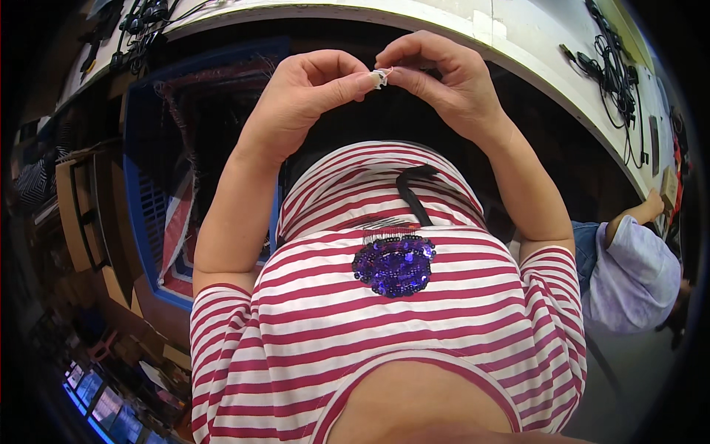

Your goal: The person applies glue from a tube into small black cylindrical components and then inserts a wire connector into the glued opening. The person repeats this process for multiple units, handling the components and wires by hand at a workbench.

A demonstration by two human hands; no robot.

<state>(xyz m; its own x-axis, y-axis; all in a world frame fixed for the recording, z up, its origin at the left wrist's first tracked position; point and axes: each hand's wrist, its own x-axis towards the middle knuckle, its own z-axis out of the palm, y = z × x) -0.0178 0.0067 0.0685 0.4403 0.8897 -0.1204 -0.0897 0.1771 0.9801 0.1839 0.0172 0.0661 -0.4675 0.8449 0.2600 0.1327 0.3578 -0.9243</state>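
Near the table edge, my left hand (pixel 310 92) pinches a small white piece (pixel 380 78) with dark marks between thumb and forefinger. My right hand (pixel 451 81) meets it from the other side, its thumb and forefinger closed at a thin reddish strand (pixel 390 72) by the white piece. Both hands are raised in front of my body, their fingertips almost touching. The piece is too small to tell its kind, and the fingers partly cover it.
A white tabletop (pixel 444 16) curves across the far side, with bundled black cables (pixel 610 70) at the right and more dark cables (pixel 144 26) at the left. A blue crate (pixel 144 185) stands at my left beside cardboard (pixel 78 200). Another person's sleeve (pixel 632 270) shows at the right.
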